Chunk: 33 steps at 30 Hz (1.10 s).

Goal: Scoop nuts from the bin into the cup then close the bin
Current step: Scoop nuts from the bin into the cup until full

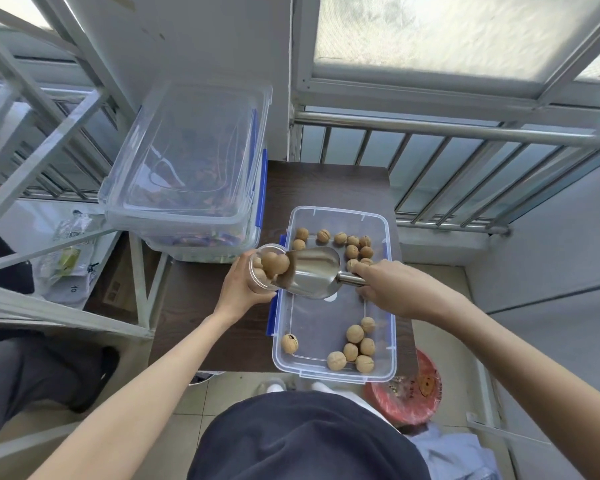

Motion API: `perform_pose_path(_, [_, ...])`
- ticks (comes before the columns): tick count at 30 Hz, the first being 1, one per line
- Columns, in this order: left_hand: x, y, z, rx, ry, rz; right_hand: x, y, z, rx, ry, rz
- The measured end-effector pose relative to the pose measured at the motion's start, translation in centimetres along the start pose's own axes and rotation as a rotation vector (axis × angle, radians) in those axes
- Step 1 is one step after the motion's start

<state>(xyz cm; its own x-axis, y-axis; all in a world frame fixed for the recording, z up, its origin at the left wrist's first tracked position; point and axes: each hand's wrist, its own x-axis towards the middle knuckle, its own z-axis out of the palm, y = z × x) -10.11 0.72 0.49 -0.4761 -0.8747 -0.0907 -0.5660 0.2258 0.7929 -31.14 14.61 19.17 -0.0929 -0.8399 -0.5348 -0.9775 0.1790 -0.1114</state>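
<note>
While tilted, clear cup (pixel 261 276) brims with tan walnuts (pixel 275 264).

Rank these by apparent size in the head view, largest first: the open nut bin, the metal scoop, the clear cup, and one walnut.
1. open nut bin
2. metal scoop
3. clear cup, partly hidden by the left hand
4. walnut

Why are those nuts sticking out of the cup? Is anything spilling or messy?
Nothing has spilled. The cup, held tilted in the left hand, is full, so two walnuts bulge at its mouth where the metal scoop in the right hand meets it. The other nuts lie inside the open bin.
</note>
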Motion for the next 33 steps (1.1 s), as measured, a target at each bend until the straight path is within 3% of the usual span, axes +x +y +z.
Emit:
perform_pose_path(8, [-0.6, -1.1, 0.0, -0.124, 0.090, -0.071, -0.4, 4.0, 1.0, 0.189, -0.044, 0.111])
perform_pose_path(16, [-1.1, -1.5, -0.3, -0.149, 0.127, -0.093, 5.2, 1.1, 12.9, 0.319, -0.215, 0.254])
perform_pose_path(20, [-1.3, -1.3, -0.3, -0.151, 0.111, -0.103, 6.4, -1.5, 14.8, 0.306, -0.120, 0.293])
perform_pose_path(28, [-1.7, -0.2, 0.2, -0.147, 0.061, -0.080, 10.6, -3.0, 14.5, 0.606, 0.044, 0.470])
perform_pose_path(33, [-1.9, 0.2, 0.1, -0.136, 0.032, -0.058, 13.1, -2.6, 14.2, 0.658, 0.081, 0.531])
